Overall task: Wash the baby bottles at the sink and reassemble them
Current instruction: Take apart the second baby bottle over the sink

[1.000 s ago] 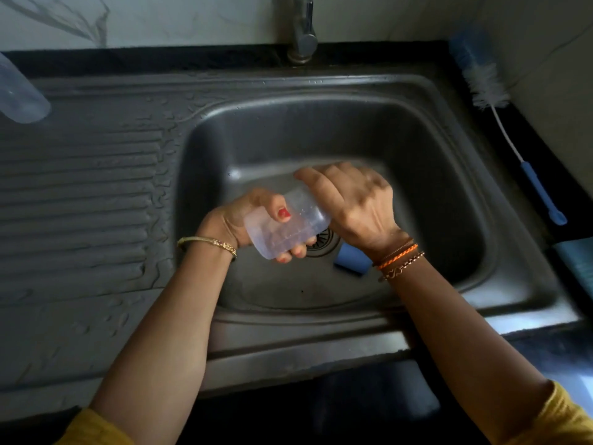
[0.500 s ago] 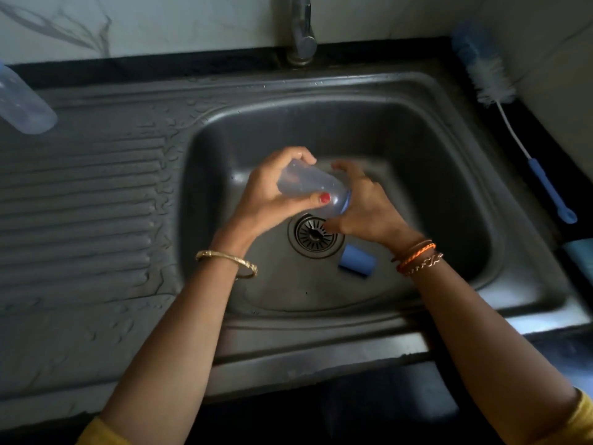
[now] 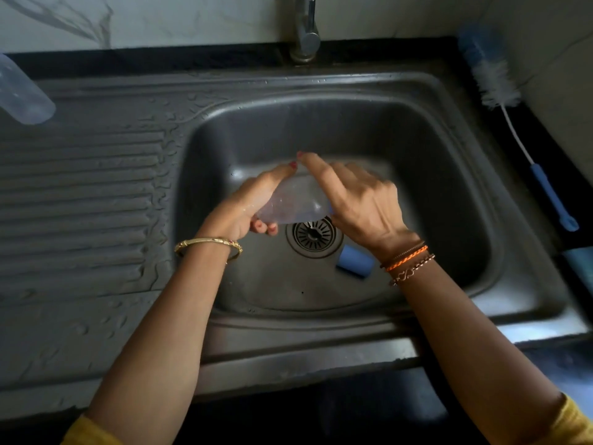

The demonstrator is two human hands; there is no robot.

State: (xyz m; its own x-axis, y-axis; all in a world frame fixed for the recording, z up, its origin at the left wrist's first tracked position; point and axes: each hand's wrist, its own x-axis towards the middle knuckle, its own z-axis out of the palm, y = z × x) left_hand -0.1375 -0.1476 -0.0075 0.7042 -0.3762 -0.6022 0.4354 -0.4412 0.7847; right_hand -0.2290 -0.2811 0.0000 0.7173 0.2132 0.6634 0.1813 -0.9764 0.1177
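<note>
While your two hands meet over the middle of the sink (image 3: 529,284), a clear baby bottle (image 3: 293,203) lies on its side between them, just above the drain (image 3: 313,234). Your left hand (image 3: 247,208) cradles the bottle's base end from below, thumb stretched along its top and fingertips curled up under it. Your right hand (image 3: 362,203) covers the other end, its index finger laid straight over the bottle toward 11 o'clock until it nearly meets the left thumb; how the remaining right fingers sit on the bottle's mouth you cannot tell, as the back of the hand hides them. At 4 o'clock from the drain a blue cylindrical cap (image 3: 354,266) lies on the basin floor, partly behind your right wrist. Far off at 10 o'clock a second clear bottle (image 3: 22,91) rests on the wet drainboard (image 3: 80,187). Along the counter at 2 o'clock lies a bottle brush (image 3: 495,81), bristles at the far end. At 12 o'clock stands the tap (image 3: 305,30).
</note>
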